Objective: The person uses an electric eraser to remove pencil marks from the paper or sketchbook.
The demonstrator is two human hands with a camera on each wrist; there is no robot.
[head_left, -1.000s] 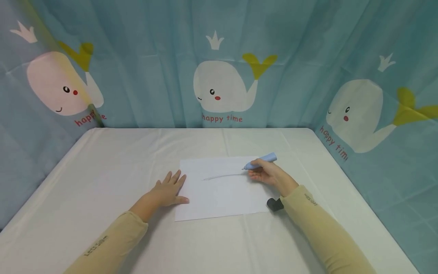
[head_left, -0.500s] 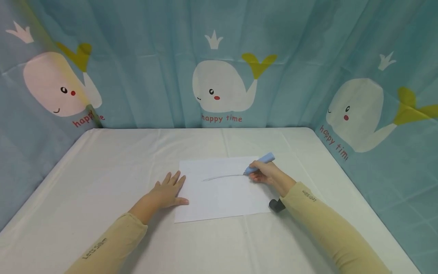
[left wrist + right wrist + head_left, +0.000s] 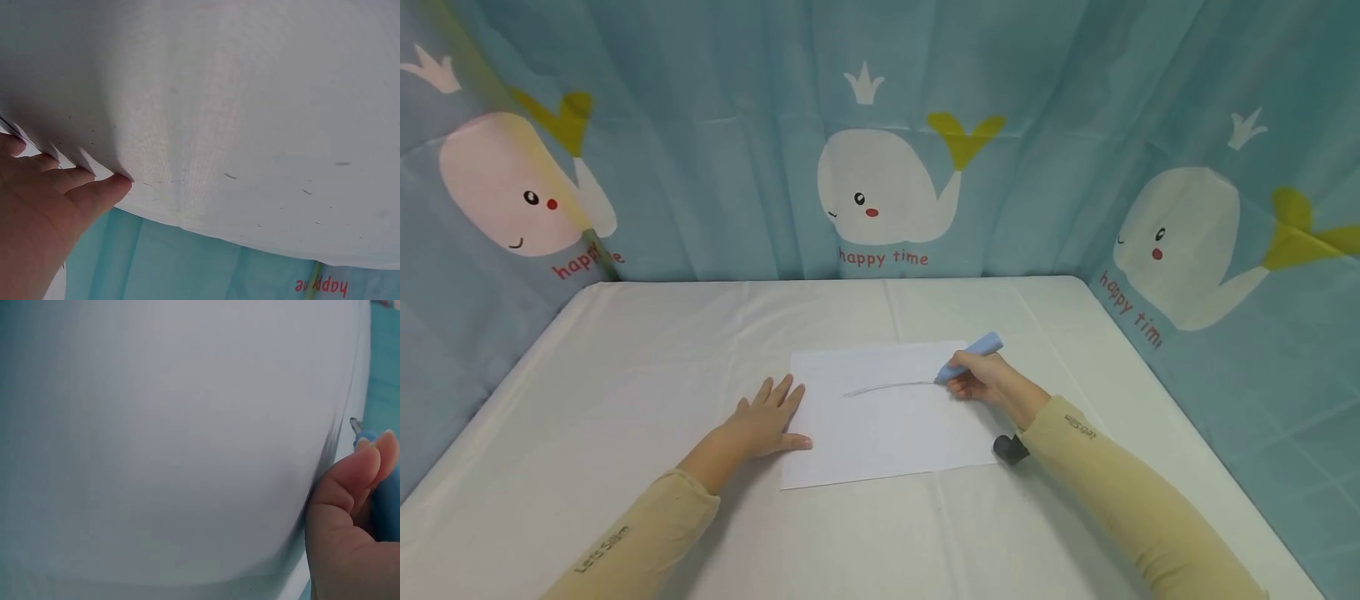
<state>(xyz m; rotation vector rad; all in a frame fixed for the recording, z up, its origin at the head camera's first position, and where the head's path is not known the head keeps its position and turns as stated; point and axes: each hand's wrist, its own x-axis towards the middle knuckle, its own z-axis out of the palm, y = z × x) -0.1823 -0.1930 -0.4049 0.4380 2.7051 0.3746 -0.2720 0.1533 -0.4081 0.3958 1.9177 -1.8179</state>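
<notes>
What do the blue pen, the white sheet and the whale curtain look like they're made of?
Blue pen: probably plastic, smooth and evenly coloured; its tip looks silvery, like metal. White sheet: likely paper, matte, thin, with crisp straight edges. Whale curtain: seemingly thin cloth with faint sheen, folded and creased; a coating can't be ruled out.

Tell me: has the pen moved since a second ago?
Yes: in the head view, the tip of the pen has dropped to the line, farther from the table's back edge.
</notes>
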